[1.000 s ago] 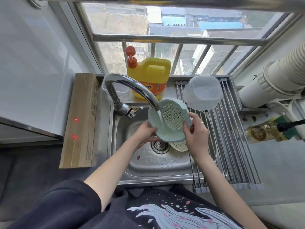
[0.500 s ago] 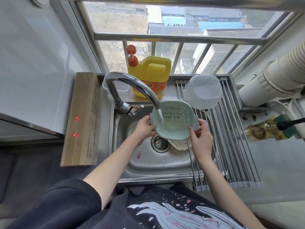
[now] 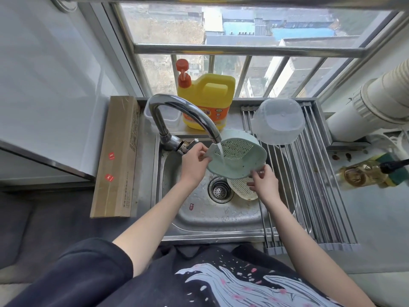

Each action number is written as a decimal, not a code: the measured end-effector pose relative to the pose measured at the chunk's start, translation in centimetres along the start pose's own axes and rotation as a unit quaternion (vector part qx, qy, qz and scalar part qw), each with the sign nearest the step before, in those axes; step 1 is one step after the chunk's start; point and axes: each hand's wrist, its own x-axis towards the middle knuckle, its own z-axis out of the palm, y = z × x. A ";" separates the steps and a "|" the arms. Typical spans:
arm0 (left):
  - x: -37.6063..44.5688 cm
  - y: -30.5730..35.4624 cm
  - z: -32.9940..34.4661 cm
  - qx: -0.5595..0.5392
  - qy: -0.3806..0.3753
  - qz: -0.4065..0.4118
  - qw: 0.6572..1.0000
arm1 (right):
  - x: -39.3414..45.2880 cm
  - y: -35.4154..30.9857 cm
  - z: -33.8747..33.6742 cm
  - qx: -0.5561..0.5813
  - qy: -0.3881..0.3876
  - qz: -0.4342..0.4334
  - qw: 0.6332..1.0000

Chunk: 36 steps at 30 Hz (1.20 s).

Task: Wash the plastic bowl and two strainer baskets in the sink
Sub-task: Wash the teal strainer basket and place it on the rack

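Under tap [image 3: 188, 120], hands [image 3: 264, 185] grip green strainer [image 3: 234, 158] rim edges.

Bright daylight through window [image 3: 232, 29]; soft shadows; sharp centre; wide-angle bending at edges.

Mint strainer [image 3: 236, 159] — yellow jug [image 3: 207, 100]

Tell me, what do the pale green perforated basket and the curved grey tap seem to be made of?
Pale green perforated strainer basket: probably matte plastic, judging by its even colour and moulded holes. Curved grey tap: apparently polished metal, since it shows bright reflections.
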 end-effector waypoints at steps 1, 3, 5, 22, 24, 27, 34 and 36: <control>-0.1 0.2 -0.1 0.007 0.002 0.009 1.000 | 0.2 0.1 0.3 0.006 -0.004 0.013 1.000; -0.2 0.5 -0.5 0.020 0.002 0.023 1.000 | 0.5 0.3 0.8 0.016 -0.016 0.040 0.999; -0.3 0.8 -0.9 0.039 0.004 0.038 0.999 | 0.6 0.4 1.3 0.019 -0.034 0.062 0.997; -2.0 2.4 -3.2 0.322 -0.009 0.150 0.935 | -1.6 0.1 3.9 -0.014 -0.229 0.171 0.958; -2.1 2.6 -3.2 0.342 -0.009 0.149 0.928 | -1.8 -0.1 4.2 -0.027 -0.250 0.179 0.951; -2.1 2.9 -3.2 0.354 -0.014 0.145 0.924 | -2.2 -0.2 4.9 -0.036 -0.274 0.197 0.941; -2.3 3.9 -3.2 0.326 -0.038 0.132 0.935 | -2.6 -0.5 5.9 -0.025 -0.288 0.204 0.935; -2.5 4.1 -3.2 0.309 -0.044 0.127 0.942 | -2.4 -0.8 6.1 -0.022 -0.284 0.194 0.939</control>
